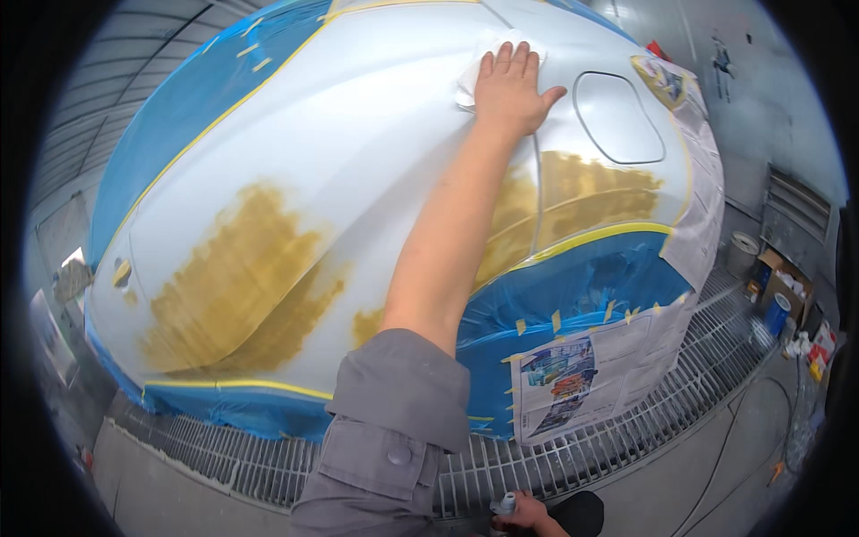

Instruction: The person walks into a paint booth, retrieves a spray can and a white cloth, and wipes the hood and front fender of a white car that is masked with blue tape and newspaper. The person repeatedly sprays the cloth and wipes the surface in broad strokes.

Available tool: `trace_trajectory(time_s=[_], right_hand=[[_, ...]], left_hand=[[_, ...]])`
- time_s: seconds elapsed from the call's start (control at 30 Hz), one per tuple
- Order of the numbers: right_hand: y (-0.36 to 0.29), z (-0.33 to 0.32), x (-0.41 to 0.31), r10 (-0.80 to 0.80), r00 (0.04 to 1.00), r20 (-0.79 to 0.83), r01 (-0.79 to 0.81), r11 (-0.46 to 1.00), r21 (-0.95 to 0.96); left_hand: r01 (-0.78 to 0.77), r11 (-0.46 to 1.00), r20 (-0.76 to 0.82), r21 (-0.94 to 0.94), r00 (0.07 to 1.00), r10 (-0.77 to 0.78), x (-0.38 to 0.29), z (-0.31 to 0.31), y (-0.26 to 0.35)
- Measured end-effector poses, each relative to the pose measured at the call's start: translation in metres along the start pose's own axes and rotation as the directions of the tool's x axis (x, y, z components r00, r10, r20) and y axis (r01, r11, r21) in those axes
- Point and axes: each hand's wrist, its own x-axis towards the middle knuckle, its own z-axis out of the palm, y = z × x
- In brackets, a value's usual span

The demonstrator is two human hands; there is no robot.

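Note:
My left hand (pixel 513 94) lies flat, thumb apart, on a folded white wipe (pixel 466 87) against the upper side of a silver car body (pixel 376 127). The wipe shows around the fingers, just left of the fuel filler door (pixel 619 117). Low in the view, my right hand (pixel 527 511) is closed around a bottle with a pale nozzle (pixel 504 502); most of the bottle is hidden. Mustard-coloured patches (pixel 235 282) mark the door and the rear panel. Yellow masking tape (pixel 590 235) edges the painted area, and blue masking film (pixel 570 282) covers the wheel arch.
Printed masking paper (pixel 604 376) hangs over the wheel area and the car's rear end. A metal floor grating (pixel 557 463) runs beneath the car. At the right stand a cardboard box (pixel 795 282), a blue can (pixel 777 314) and a bucket (pixel 743 252); a hose (pixel 721 436) crosses the floor.

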Motion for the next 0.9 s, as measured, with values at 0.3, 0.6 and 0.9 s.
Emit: trace_trajectory(time_s=[0.3, 0.6, 0.9], right_hand=[[-0.037, -0.010, 0.011, 0.093, 0.996, 0.015, -0.090, 0.987, -0.133], [-0.116, 0.039, 0.052, 0.079, 0.996, 0.042, -0.057, 0.923, -0.381], [-0.302, 0.012, 0.036, -0.174, 0.985, -0.010, 0.167, 0.957, -0.236]], left_hand=[[0.174, 0.984, -0.010, 0.042, 0.985, -0.174, -0.219, -0.142, -0.129], [0.472, 0.869, -0.040, 0.148, 0.881, -0.471, -0.447, -0.283, -0.296], [0.547, 0.790, -0.159, 0.277, 0.837, -0.524, -0.632, -0.399, -0.508]])
